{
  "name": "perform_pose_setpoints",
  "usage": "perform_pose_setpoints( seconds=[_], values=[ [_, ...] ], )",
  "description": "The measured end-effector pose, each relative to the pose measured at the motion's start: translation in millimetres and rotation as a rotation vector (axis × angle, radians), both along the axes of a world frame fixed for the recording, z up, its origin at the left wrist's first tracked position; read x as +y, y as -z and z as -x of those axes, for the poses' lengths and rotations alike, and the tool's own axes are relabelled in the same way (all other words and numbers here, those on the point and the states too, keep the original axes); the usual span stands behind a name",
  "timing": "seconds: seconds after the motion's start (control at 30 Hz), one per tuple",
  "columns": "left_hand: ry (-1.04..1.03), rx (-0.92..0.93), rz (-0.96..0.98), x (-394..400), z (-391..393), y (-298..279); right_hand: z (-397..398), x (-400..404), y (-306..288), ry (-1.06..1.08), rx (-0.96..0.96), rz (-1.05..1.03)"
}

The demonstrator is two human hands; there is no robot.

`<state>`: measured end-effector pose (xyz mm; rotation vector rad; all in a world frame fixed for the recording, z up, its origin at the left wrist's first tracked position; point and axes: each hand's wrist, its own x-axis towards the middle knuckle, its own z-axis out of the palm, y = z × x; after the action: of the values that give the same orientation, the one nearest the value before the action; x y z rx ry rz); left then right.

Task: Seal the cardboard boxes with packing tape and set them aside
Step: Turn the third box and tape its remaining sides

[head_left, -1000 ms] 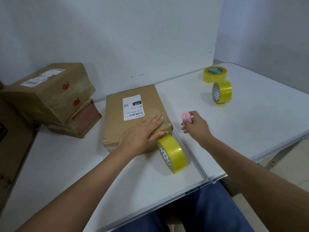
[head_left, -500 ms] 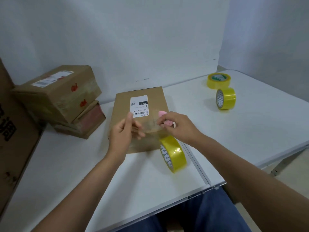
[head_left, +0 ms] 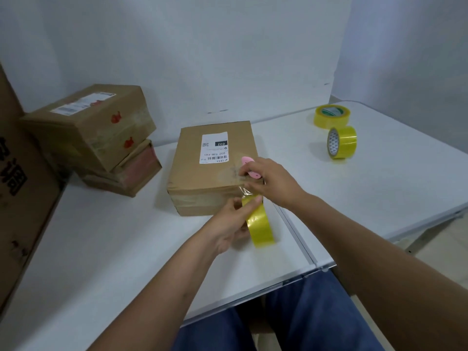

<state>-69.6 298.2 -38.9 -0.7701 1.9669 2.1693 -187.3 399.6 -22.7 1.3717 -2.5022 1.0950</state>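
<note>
Cutting the strip is the step in hand. The left hand [head_left: 231,225] grips the tape roll [head_left: 258,224] below the box [head_left: 215,171] corner; just above, the right hand [head_left: 272,181] pinches a pink cutter [head_left: 247,165]. Next, probably, slice the taut film between them.

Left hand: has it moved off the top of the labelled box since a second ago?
Yes. The left hand has come off the labelled box top, toward the person, and now grips the tape roll at the box's near corner.

The left hand [head_left: 231,228] grips the yellow tape roll [head_left: 259,225] beside the labelled cardboard box [head_left: 212,171]; the right hand [head_left: 269,182] holds a pink cutter [head_left: 247,166] over the box's near edge.
</note>
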Motion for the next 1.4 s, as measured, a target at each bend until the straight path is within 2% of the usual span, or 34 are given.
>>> perform_pose_setpoints(
  seconds=[0.17, 0.27, 0.63, 0.77, 0.97, 1.07, 1.27, 1.4],
  values=[
    [0.022, 0.057, -0.023, 0, -4, -1, 1, 0, 5, -0.017, 0.02, -0.021],
    [0.098, 0.05, 0.033, -10, -5, -6, 1, -1, 5, -0.006, 0.037, -0.015],
    [0.268, -0.219, 0.09, -18, 5, -19, 2, -1, 6, 0.018, 0.016, -0.011],
    [0.16, -0.181, -0.009, -18, -1, -6, 2, -4, 6, 0.03, 0.018, 0.005],
    [0.121, -0.063, -0.091, -16, -5, -10, 3, -4, 4, 0.004, -0.027, -0.006],
    [0.101, -0.03, -0.051, -18, -6, -16, 1, -1, -1, -0.012, -0.095, 0.048],
    [0.031, -0.059, -0.048, -13, -13, -14, -5, 8, -18, 0.105, -0.266, 0.124],
    [-0.043, -0.042, -0.067, -8, -18, -15, -10, 15, -21, 0.08, -0.15, -0.008]
  ],
)
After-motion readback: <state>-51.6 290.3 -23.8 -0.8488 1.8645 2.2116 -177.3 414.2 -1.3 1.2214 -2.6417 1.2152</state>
